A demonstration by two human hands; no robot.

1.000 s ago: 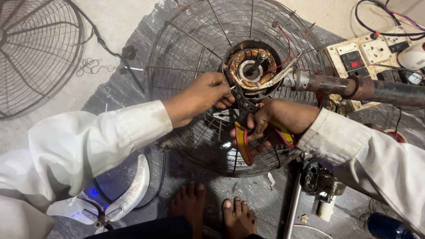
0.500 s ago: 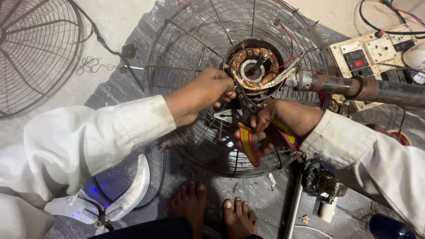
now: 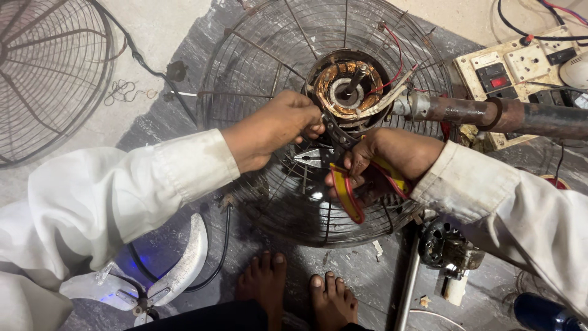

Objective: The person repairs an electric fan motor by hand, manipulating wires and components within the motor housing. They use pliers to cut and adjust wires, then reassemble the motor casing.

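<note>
Concrete floor: left hand (image 3: 275,125) pinches motor (image 3: 349,89) wire; right hand (image 3: 392,156) grips pliers (image 3: 343,184).

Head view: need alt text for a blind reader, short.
Seen from above, a person's left hand pinches at the rim of an exposed fan motor set in a round wire fan guard, while the right hand grips red-and-yellow-handled pliers beside it. A rusty pipe runs right; bare feet show below.
</note>
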